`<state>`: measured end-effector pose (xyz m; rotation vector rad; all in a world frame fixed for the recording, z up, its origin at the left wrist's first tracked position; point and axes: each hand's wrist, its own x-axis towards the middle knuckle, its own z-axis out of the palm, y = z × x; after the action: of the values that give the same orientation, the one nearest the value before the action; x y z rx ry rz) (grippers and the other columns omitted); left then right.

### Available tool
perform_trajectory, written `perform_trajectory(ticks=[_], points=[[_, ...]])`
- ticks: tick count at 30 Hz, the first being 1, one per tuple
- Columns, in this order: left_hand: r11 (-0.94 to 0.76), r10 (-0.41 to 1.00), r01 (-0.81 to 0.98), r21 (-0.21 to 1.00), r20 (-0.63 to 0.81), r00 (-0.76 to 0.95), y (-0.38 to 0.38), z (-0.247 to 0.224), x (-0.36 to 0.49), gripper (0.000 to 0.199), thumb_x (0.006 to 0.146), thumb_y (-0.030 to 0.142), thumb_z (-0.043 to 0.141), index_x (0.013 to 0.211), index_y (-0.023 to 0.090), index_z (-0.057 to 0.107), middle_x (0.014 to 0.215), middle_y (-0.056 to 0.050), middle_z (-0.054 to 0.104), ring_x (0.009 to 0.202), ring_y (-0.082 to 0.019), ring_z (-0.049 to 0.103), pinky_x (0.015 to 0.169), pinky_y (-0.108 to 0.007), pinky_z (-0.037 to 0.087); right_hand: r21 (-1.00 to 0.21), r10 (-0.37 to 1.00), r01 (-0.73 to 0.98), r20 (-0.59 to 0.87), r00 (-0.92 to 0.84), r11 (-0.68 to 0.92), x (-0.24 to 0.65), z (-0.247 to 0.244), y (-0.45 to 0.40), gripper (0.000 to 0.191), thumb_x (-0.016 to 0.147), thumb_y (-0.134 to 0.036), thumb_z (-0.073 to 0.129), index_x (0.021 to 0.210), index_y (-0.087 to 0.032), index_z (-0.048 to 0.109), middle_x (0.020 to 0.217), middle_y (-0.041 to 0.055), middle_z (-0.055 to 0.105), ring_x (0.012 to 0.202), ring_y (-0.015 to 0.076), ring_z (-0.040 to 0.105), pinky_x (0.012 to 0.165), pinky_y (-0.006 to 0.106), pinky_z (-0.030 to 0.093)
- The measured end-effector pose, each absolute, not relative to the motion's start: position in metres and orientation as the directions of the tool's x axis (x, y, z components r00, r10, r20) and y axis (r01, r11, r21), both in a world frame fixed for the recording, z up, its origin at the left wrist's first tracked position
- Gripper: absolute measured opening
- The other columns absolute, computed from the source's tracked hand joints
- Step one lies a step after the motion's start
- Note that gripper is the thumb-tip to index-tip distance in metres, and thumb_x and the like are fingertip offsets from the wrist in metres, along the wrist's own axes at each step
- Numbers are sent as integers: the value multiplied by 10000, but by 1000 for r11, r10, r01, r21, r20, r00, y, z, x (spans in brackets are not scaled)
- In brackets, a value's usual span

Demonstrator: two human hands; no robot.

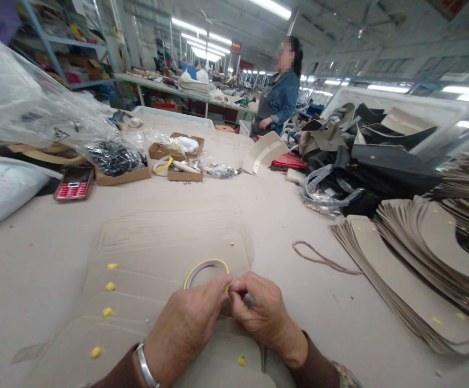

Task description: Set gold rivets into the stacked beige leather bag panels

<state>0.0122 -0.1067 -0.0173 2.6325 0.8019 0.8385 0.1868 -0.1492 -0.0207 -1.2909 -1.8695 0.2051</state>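
Observation:
In the head view my left hand [188, 320] is closed around a narrow roll of tape [207, 263] with a yellow edge. Fingertips of my right hand [260, 310] are pinched together right beside it, at a small yellow tape end [225, 289]; the exact grip is partly hidden. Both hands are over overlapping beige panels [169, 242] laid out on the table. Small yellow tape pieces [108, 312] sit in a row along the panels' left side, and another yellow piece [241, 360] lies below my hands.
Stacked beige strips [404, 285] stand at right, near a cord loop [319, 257] and black bags [391, 167]. Small cardboard boxes [184, 175], a second tape roll [162, 165] and a red-keyed phone [74, 183] lie farther back. A person [285, 94] stands beyond the table.

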Motion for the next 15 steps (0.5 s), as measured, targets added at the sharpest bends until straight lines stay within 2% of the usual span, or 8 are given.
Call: perform_trajectory(ticks=[3,7,9,11,13,15], points=[[-789,606,440,429,424,673,-106,-13,12,183,987,219,352,884,223,502,659,36,607,542,-143,612,467,-247,399,-529,811,704,575,-113,473,186,-20,-150,143,800,-93,492,733,-183,581,623,4,586,561,123,545,560,229,423],[-782,612,432,450,423,668,-108,-16,12,190,962,170,378,848,216,522,658,24,571,564,-140,579,507,-238,394,-620,852,666,521,-44,414,184,-18,-153,117,782,-103,528,737,-164,616,621,8,599,555,119,558,560,226,429],[-790,606,432,435,447,657,-110,-18,12,205,946,144,384,809,210,521,641,21,541,547,-140,544,509,-245,377,-746,915,600,400,56,289,182,-17,-155,103,772,-127,549,703,-163,616,601,1,596,528,112,551,535,219,427],[-807,588,433,401,483,649,-111,-20,13,218,931,120,385,776,204,513,628,19,516,534,-139,516,507,-253,360,-876,968,469,204,149,112,179,-16,-156,104,777,-171,563,681,-165,601,560,-13,584,482,106,539,487,209,417],[-826,563,431,363,515,646,-111,-20,13,220,921,102,386,766,199,508,627,16,506,531,-138,503,503,-257,347,-943,981,332,34,190,-31,175,-15,-156,115,784,-220,574,685,-164,591,526,-23,576,447,105,536,451,202,412],[-836,548,436,332,532,645,-111,-20,14,222,918,93,384,761,197,502,625,17,500,525,-135,490,495,-259,334,-960,978,264,-41,207,-96,172,-14,-156,125,776,-245,584,684,-161,587,510,-26,576,441,107,546,446,200,420]])
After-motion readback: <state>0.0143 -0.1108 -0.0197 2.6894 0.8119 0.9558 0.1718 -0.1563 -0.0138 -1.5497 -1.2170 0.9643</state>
